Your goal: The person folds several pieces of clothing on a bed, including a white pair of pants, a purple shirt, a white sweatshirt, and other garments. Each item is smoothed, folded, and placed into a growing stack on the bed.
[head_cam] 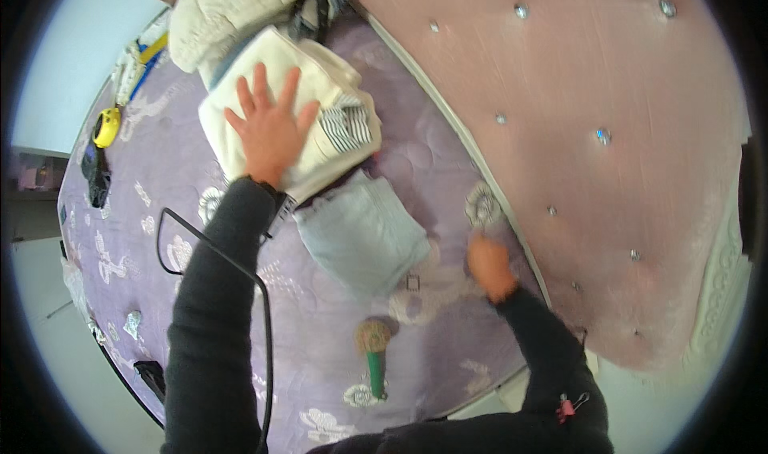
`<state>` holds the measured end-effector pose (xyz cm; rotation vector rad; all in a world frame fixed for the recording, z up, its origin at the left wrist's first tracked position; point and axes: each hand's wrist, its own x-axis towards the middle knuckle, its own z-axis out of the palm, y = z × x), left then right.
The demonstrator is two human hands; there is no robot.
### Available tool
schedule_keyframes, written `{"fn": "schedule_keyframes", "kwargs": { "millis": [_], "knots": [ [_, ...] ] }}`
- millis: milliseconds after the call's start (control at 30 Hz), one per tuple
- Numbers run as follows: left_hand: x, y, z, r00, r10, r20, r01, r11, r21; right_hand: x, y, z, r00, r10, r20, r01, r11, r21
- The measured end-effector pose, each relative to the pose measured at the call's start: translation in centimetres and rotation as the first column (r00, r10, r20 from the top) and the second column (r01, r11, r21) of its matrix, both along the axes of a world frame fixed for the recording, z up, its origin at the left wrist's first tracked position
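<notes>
My left hand point(273, 133) lies palm down with spread fingers on a folded cream garment point(240, 109). A black-and-white striped patch point(348, 124) shows at the garment's right side. Just below that stack, a folded pale blue cloth item point(366, 235) rests on the purple mattress point(432, 358). My right hand point(492, 268) is blurred and to the right of the pale blue item, near the headboard's edge. Its fingers look curled, and I see nothing in it, though its inner side is hidden.
A round-headed brush with a green handle point(375, 358) lies nearby. More clothes, including a cream puffy one point(228, 19), are heaped at the top. The pink studded headboard point(576, 184) rises on the right. A black cable point(264, 310) crosses my left sleeve. A yellow object point(107, 128) sits far left.
</notes>
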<state>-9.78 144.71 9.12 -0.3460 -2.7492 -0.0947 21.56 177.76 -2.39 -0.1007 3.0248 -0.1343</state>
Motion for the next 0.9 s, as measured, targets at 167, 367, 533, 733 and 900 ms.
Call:
{"fn": "schedule_keyframes", "kwargs": {
  "millis": [167, 367, 533, 733, 900],
  "knots": [
    [-0.3, 0.1, -0.8, 0.999, -0.025, -0.045, 0.024, 1.0, -0.014, 33.7, -2.5, 10.9, 0.5, 0.192, 0.844, -0.131, 0.981, -0.145],
    [-0.1, 0.6, 0.2, 1.0, -0.007, -0.005, 0.007, 0.998, -0.057, 19.1, -2.8, 8.3, 0.963, 0.099, 0.252, -0.075, 0.992, -0.102],
    [0.1, 0.8, 0.2, 0.998, 0.058, 0.038, -0.053, 0.99, -0.127, -10.9, -6.1, 2.5, 0.923, 0.011, -0.384, -0.157, 0.923, -0.351],
    [-0.1, 0.4, -0.3, 1.0, -0.009, -0.015, 0.008, 0.999, -0.051, -31.7, -9.2, 0.8, 0.819, 0.019, -0.574, -0.154, 0.97, -0.189],
    [-0.5, 0.4, -0.5, 1.0, 0.0, -0.015, -0.001, 0.998, -0.062, -35.0, -7.4, -2.2, 0.869, -0.134, -0.476, 0.026, 0.974, -0.225]
  ]
}}
